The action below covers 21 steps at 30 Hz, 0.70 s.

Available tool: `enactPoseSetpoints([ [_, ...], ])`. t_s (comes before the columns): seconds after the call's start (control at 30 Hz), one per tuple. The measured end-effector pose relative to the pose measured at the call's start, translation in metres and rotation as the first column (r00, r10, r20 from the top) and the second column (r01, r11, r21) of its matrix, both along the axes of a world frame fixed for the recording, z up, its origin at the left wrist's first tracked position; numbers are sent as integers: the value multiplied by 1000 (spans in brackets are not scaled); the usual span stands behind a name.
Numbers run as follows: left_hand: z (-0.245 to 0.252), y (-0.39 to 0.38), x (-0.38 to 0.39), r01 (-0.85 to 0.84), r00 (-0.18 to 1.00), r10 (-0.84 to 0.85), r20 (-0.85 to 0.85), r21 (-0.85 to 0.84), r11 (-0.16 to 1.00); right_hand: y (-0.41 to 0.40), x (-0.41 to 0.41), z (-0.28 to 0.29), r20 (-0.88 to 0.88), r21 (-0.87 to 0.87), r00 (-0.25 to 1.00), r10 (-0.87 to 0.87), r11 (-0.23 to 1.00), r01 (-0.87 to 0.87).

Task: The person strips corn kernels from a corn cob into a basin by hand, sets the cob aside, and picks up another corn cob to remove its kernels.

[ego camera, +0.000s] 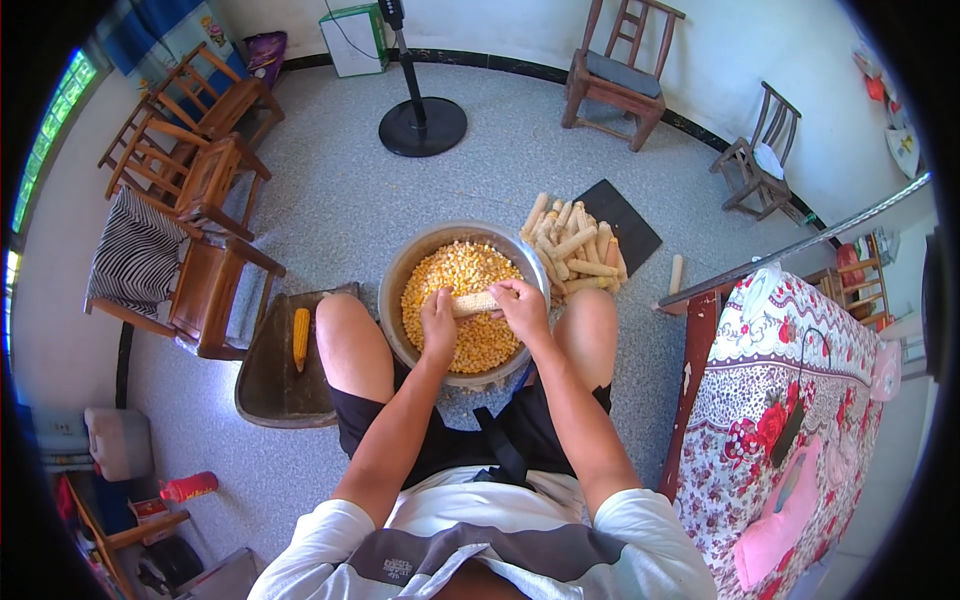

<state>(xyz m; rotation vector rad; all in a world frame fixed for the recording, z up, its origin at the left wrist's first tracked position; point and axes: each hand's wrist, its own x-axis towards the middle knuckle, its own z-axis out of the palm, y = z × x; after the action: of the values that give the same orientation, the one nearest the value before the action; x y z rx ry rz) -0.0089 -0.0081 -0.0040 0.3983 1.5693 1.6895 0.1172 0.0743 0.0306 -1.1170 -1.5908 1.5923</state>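
Observation:
Between my knees stands a round metal basin [395, 330] holding a heap of loose yellow corn kernels [465, 264]. Above the kernels, a pale, mostly bare corn cob [475, 303] lies crosswise in both hands. My left hand [439, 322] grips its left end. At the right end, my right hand [523, 306] holds it with thumb and fingers. One ear of yellow corn [301, 337], still full of kernels, rests in a dark scoop-shaped tray [262, 390] beside my left knee. Stripped cobs [574, 244] are piled on the floor right of the basin.
Beyond the basin is a black fan base [422, 126]. A dark flat mat [621, 225] lies by the cob pile, with a single cob [676, 274] farther right. Wooden chairs [202, 292] line the left side; a bed with a floral cover [720, 390] is at right.

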Motion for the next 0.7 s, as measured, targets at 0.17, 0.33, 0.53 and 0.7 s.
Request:
enactPoseSetpoints([
  [0.17,12,2,2,77,990,-82,115,53,996,5,0,-8,-57,-138,997,-46,990,38],
  [0.33,-2,-2,-8,-30,970,11,244,74,997,5,2,-1,-26,-307,997,69,949,-74],
  [0.53,-5,-2,-16,-27,999,28,43,-39,999,-9,0,3,130,-193,870,475,873,-448],
  [0.7,5,1,-17,-19,999,22,49,-59,998,-13,1,2,167,11,897,409,909,-416],
])
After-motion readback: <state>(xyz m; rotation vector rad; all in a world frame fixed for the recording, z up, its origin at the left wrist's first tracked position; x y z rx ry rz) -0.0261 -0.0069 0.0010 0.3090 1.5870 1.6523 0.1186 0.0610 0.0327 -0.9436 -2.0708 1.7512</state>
